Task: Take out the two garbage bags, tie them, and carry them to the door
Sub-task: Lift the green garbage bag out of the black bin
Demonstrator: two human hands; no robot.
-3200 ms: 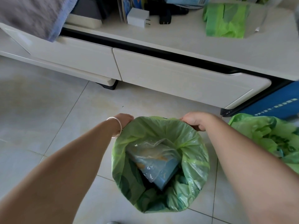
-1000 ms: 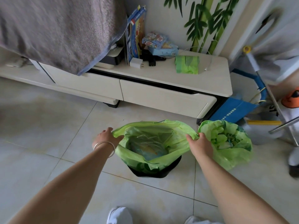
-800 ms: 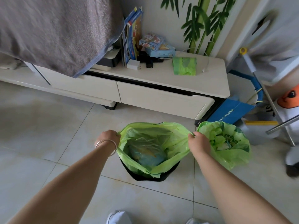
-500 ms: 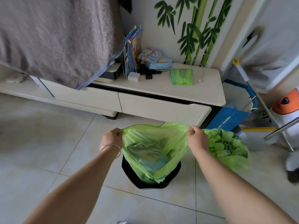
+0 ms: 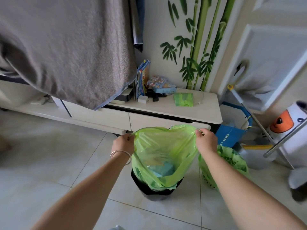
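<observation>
A green garbage bag (image 5: 164, 146) hangs stretched between my hands, its lower part still inside a black bin (image 5: 155, 190) on the tiled floor. My left hand (image 5: 123, 142) grips the bag's left rim; a silver bangle sits on that wrist. My right hand (image 5: 206, 141) grips the right rim. Blue and clear rubbish shows inside the bag. A second green garbage bag (image 5: 232, 161) sits open on the floor just right of the bin, partly hidden behind my right forearm.
A low white cabinet (image 5: 166, 112) with drawers stands right behind the bin, with books, chargers and a folded green bag (image 5: 183, 99) on top. A grey blanket (image 5: 66, 47) hangs at left. A blue box (image 5: 230, 135), a mop and a white door (image 5: 272, 60) are at right.
Both hands have lifted the bag's rim upward, so the bag has risen out of the black bin and stretched taller. The view has tilted up, showing more wall and door.
</observation>
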